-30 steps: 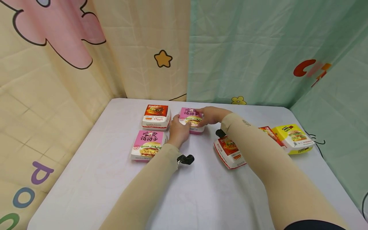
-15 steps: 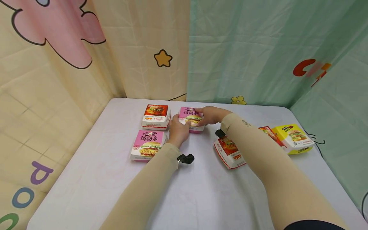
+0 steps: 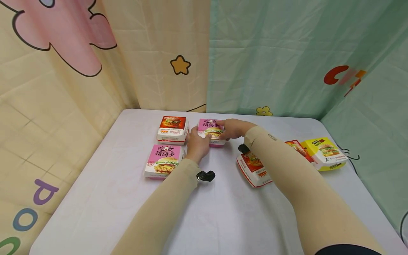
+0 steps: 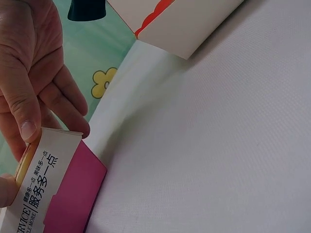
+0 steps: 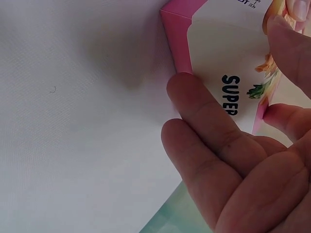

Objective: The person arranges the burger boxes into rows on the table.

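Observation:
A pink-and-white burger box (image 3: 210, 132) stands at the back middle of the table, held between both hands. The left hand (image 3: 197, 146) grips its left side, thumb over the top near the front. From the right, the right hand (image 3: 235, 128) grips it with the thumb on top; in the right wrist view some of its fingers (image 5: 204, 104) lie along the box's side panel. In the left wrist view the box's front panel (image 4: 41, 189) shows under the right thumb. The left hand's outer fingers are partly hidden in the head view.
Left of the hands are a red-and-white burger box (image 3: 173, 130) and, nearer, another pink burger box (image 3: 163, 160). A red burger box (image 3: 253, 169) lies angled under the right forearm. Farther right, another red box (image 3: 299, 148) touches a yellow one (image 3: 324, 154). Curtains surround the white table (image 3: 204, 219).

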{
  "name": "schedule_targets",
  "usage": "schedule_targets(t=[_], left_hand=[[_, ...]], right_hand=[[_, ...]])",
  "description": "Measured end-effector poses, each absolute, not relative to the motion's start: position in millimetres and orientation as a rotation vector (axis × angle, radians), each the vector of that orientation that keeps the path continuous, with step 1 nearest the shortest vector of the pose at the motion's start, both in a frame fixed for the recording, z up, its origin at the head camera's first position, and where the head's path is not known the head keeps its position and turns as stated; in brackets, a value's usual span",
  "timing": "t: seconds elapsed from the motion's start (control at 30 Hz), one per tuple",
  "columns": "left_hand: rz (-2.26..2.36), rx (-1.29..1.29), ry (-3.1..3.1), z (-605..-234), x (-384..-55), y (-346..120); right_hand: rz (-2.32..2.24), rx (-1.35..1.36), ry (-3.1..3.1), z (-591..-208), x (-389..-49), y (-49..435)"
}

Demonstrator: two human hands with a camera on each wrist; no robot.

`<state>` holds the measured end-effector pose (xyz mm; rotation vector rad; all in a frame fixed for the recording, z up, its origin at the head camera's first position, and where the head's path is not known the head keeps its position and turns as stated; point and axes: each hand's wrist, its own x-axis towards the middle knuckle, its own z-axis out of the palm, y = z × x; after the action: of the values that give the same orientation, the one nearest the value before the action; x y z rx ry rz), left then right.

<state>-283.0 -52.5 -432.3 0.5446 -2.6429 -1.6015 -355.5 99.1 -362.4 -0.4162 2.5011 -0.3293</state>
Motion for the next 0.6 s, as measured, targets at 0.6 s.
schedule_targets(t=[0.6], left_hand=[[-1.596,0.537,-2.624,-427.8,-276.7,-50.8]], right_hand=[[-0.352,-0.464,2.490,-360.4,-348.3,101.6]])
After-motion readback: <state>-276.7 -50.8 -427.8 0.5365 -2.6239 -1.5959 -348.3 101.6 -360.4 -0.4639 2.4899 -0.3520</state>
